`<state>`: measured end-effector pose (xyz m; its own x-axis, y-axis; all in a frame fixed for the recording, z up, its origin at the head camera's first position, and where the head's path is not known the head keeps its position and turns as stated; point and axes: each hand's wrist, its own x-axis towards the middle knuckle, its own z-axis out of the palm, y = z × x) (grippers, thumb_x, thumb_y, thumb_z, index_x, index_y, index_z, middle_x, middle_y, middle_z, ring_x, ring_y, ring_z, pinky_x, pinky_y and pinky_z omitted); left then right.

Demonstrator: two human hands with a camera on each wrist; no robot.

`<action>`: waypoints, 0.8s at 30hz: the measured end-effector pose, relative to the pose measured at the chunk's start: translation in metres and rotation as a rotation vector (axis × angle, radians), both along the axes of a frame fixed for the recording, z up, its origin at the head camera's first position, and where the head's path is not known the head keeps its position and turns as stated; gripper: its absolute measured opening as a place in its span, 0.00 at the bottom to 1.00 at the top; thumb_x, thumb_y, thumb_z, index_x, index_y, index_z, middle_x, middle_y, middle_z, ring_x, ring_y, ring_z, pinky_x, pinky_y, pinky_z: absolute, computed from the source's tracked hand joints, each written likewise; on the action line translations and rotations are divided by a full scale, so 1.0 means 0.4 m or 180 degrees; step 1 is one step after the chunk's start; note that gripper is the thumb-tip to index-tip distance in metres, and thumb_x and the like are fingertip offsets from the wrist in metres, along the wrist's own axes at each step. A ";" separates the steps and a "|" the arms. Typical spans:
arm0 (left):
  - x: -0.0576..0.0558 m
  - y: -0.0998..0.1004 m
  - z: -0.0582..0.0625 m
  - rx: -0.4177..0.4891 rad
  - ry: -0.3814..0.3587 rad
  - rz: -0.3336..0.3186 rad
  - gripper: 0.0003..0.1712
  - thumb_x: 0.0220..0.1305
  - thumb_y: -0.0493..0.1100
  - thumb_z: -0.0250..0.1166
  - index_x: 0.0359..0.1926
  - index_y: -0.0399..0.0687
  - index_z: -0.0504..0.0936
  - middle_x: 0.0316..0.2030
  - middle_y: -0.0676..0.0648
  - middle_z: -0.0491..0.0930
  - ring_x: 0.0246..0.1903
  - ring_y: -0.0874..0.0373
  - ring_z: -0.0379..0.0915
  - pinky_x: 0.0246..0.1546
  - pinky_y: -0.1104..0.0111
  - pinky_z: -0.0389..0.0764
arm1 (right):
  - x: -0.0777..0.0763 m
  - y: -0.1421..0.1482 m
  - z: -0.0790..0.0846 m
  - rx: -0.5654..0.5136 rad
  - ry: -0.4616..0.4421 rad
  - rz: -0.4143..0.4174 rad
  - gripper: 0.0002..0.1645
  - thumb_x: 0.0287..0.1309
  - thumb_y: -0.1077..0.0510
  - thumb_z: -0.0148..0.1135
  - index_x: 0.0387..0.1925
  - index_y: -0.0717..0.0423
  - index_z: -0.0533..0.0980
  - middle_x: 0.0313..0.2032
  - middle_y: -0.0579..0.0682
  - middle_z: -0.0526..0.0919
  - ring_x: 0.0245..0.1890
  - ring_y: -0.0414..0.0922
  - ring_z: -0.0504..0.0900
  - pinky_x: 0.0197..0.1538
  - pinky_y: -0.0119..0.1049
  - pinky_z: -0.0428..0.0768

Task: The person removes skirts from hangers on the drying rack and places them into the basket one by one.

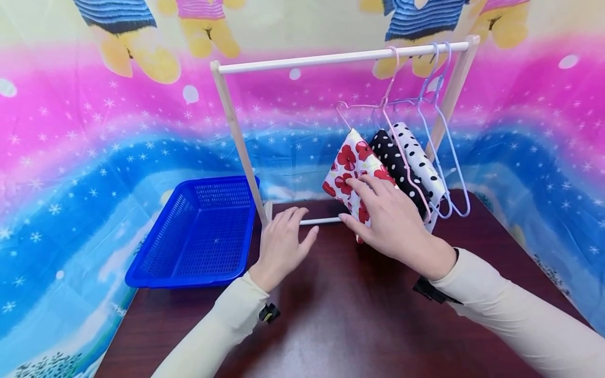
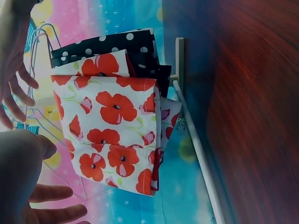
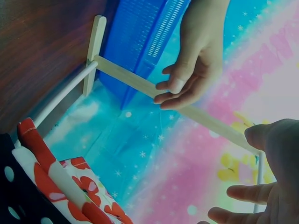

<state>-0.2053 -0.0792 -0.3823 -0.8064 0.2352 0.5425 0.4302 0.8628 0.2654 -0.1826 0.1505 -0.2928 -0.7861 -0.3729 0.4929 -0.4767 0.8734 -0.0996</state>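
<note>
My right hand (image 1: 392, 223), its fingers loosely extended, overlaps the lower part of a white cloth with red flowers (image 1: 347, 163) in the head view. That folded cloth hangs from a pink hanger (image 1: 386, 102) on a wooden rack (image 1: 302, 61). Behind it hang a black cloth with white dots (image 1: 387, 147) and a white cloth with black dots (image 1: 416, 157), near pale blue-purple hangers (image 1: 457, 173). My left hand (image 1: 283, 244) hovers empty by the rack's left foot, fingers relaxed and thumb apart. Both hands appear beside the flowered cloth (image 2: 117, 135) in the left wrist view, holding nothing.
A blue perforated plastic basket (image 1: 189, 273) stands on the left of the dark wooden table (image 1: 321, 336), beside the rack's left post (image 1: 238, 142). The rack's thin lower bar (image 1: 321, 221) runs near the table's back edge. A colourful printed curtain (image 1: 142, 105) surrounds the table.
</note>
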 end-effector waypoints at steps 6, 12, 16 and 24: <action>-0.009 0.011 -0.007 0.0035 -0.0017 -0.0031 0.26 0.67 0.59 0.64 0.58 0.49 0.81 0.55 0.47 0.84 0.54 0.49 0.81 0.54 0.53 0.83 | -0.001 0.008 0.022 -0.0023 0.0101 -0.0010 0.42 0.56 0.42 0.72 0.69 0.53 0.71 0.63 0.60 0.76 0.60 0.60 0.77 0.56 0.62 0.80; -0.012 0.018 -0.016 0.0092 -0.0086 -0.0032 0.26 0.66 0.59 0.65 0.58 0.49 0.82 0.54 0.47 0.85 0.53 0.49 0.81 0.54 0.54 0.84 | -0.005 0.017 0.038 -0.0065 0.0188 0.0015 0.41 0.56 0.43 0.72 0.68 0.54 0.71 0.61 0.61 0.77 0.59 0.60 0.78 0.54 0.62 0.81; -0.015 0.021 -0.013 0.0103 -0.0164 -0.0027 0.27 0.66 0.59 0.64 0.59 0.50 0.81 0.56 0.47 0.84 0.54 0.50 0.81 0.56 0.54 0.83 | -0.004 0.021 0.049 -0.0124 0.0194 0.0006 0.40 0.56 0.44 0.72 0.66 0.56 0.72 0.60 0.61 0.77 0.59 0.60 0.78 0.55 0.63 0.80; -0.021 0.022 -0.011 0.0131 -0.0188 -0.0022 0.26 0.66 0.58 0.66 0.59 0.50 0.81 0.56 0.47 0.84 0.55 0.50 0.81 0.56 0.53 0.83 | -0.003 0.030 0.086 -0.0209 0.0137 -0.0092 0.40 0.57 0.45 0.72 0.67 0.55 0.72 0.61 0.61 0.77 0.59 0.59 0.78 0.51 0.60 0.83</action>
<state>-0.2138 -0.0702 -0.3867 -0.8359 0.2193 0.5033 0.4186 0.8477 0.3258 -0.1839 0.1626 -0.2585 -0.7736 -0.3160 0.5493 -0.4564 0.8791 -0.1371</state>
